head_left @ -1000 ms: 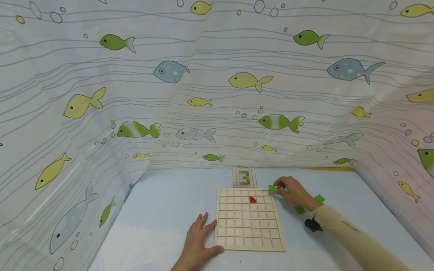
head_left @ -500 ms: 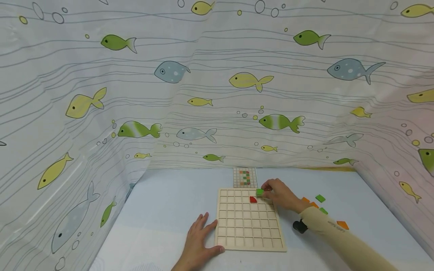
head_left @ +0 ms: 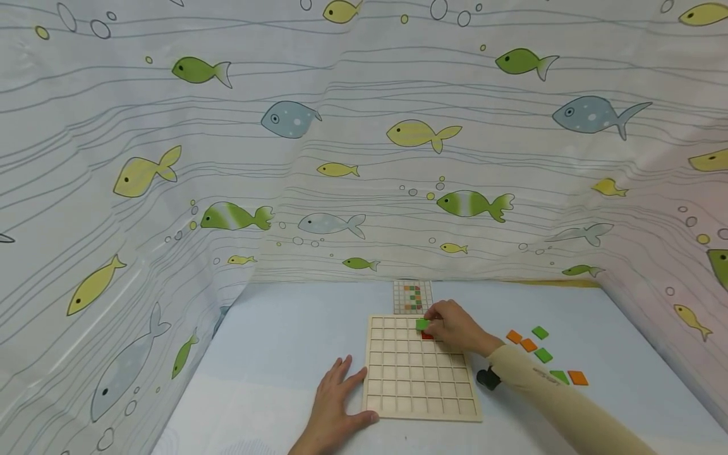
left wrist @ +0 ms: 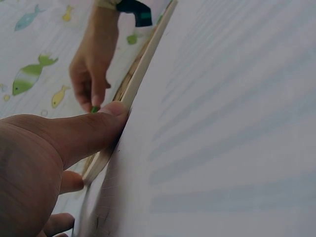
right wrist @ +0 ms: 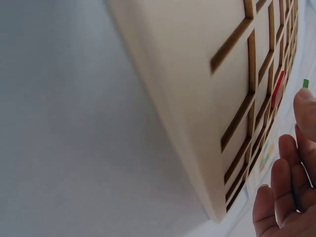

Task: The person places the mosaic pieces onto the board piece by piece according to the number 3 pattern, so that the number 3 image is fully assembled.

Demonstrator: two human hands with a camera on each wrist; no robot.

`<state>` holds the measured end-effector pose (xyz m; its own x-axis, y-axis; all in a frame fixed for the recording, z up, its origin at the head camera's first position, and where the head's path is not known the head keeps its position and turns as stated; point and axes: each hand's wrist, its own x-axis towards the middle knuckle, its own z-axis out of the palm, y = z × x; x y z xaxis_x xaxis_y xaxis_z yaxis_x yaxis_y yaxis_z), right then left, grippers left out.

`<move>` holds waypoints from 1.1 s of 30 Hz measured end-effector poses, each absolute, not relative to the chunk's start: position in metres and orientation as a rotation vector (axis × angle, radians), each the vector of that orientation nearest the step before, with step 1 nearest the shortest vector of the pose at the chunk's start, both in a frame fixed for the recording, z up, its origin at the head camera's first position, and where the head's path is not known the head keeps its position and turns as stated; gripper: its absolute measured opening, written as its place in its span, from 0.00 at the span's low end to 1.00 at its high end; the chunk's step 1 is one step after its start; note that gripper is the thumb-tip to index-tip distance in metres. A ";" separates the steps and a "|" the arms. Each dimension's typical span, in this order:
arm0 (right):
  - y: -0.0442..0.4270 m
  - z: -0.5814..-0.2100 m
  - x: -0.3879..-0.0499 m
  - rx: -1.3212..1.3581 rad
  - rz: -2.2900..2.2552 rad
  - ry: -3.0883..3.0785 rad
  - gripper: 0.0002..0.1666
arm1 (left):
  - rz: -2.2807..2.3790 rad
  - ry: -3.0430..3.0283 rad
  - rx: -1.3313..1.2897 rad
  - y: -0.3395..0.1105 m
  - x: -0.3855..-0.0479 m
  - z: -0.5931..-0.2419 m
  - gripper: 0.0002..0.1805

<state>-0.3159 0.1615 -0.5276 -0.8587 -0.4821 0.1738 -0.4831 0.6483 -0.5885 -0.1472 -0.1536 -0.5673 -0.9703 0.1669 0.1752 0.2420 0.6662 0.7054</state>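
My right hand (head_left: 457, 328) pinches a green tile (head_left: 421, 324) by its edge, over the top rows of the wooden grid board (head_left: 398, 374). Just below it, a red tile (head_left: 428, 337) sits in a cell of the second row, partly hidden by the fingers. In the right wrist view the thumb is against the green tile (right wrist: 305, 83), apart from the board. My left hand (head_left: 332, 407) rests at the board's lower left corner, fingers spread along the left side. Its thumb (left wrist: 111, 111) presses the front edge in the left wrist view.
Behind the board lies a small grid card (head_left: 412, 297) printed with coloured squares. Several loose green and orange tiles (head_left: 528, 345) are scattered on the table right of the board, near my right sleeve (head_left: 546, 385). A fish-printed sheet (head_left: 364, 189) surrounds the table.
My right hand has carried the green tile leftward from beyond the board's top right corner to above the red tile's column. Loose tiles on the right are uncovered. My left hand has stayed put.
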 end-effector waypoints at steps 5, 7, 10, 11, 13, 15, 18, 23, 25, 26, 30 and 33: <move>0.158 -0.529 -0.318 0.908 0.995 -2.836 0.12 | -1.194 -2.784 -0.343 -0.153 -0.148 -0.566 0.46; 0.157 -0.531 -0.318 0.936 0.983 -2.836 0.14 | -1.199 -2.785 -0.341 -0.153 -0.147 -0.566 0.46; 0.155 -0.532 -0.317 0.983 0.990 -2.820 0.15 | -1.208 -2.789 -0.336 -0.153 -0.147 -0.564 0.46; 0.155 -0.533 -0.317 1.003 0.992 -2.811 0.15 | -1.210 -2.790 -0.336 -0.152 -0.147 -0.564 0.46; 0.154 -0.534 -0.317 1.026 1.001 -2.801 0.14 | -1.212 -2.792 -0.336 -0.152 -0.147 -0.563 0.46; 0.153 -0.534 -0.316 1.039 0.995 -2.796 0.14 | -1.215 -2.791 -0.337 -0.152 -0.147 -0.563 0.46; 0.153 -0.533 -0.316 1.031 0.979 -2.804 0.14 | -1.214 -2.792 -0.338 -0.152 -0.147 -0.562 0.46; 0.153 -0.534 -0.316 1.025 0.967 -2.814 0.13 | -1.219 -2.795 -0.337 -0.152 -0.147 -0.562 0.46; 0.152 -0.534 -0.316 1.028 0.972 -2.811 0.13 | -1.219 -2.794 -0.337 -0.152 -0.147 -0.562 0.46; 0.152 -0.535 -0.316 1.036 0.976 -2.805 0.12 | -1.219 -2.795 -0.337 -0.152 -0.147 -0.562 0.46; 0.153 -0.535 -0.316 1.046 0.983 -2.802 0.12 | -1.220 -2.788 -0.339 -0.152 -0.146 -0.563 0.46; 0.153 -0.536 -0.316 1.030 0.998 -2.821 0.12 | -1.221 -2.780 -0.342 -0.153 -0.146 -0.564 0.46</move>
